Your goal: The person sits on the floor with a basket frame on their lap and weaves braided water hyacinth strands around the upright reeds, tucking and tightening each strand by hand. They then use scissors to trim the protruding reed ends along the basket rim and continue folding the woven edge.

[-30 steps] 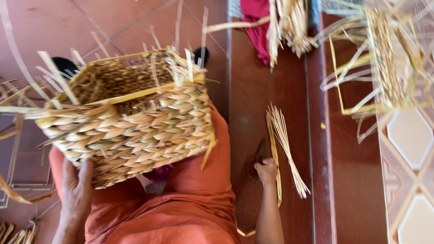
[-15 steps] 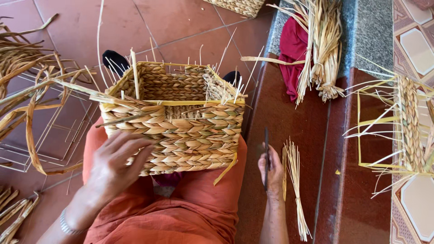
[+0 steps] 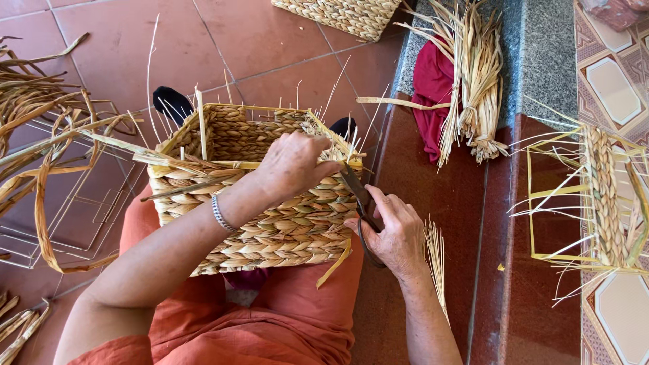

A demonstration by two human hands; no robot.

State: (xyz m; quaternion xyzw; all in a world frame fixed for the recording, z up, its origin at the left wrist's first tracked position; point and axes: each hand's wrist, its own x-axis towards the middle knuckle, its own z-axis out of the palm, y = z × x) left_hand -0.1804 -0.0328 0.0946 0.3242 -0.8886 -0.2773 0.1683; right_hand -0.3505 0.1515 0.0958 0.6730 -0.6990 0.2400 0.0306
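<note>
The right hand [image 3: 397, 230] is off the loose pale straw bundle [image 3: 436, 260] on the dark red step now, fingers wrapped round the handles of a pair of dark metal scissors [image 3: 362, 206], blades pointing up at the right corner of the rectangular woven straw basket [image 3: 253, 196]. That basket sits across the person's lap on the orange cloth [image 3: 223, 324], open top facing away, stray ends poking up all along the rim. The left hand [image 3: 292, 164] has climbed from the near wall of the basket to the top edge, fingers curled down over the rim by that same corner, pinning the weave. So half a second ago it was steadying; now it looks like trimming, the blades just beside the sticking-out ends. To the far right a tied sheaf of dried straw [image 3: 473, 81] lies on the red cloth [image 3: 427, 94], untouched.
</note>
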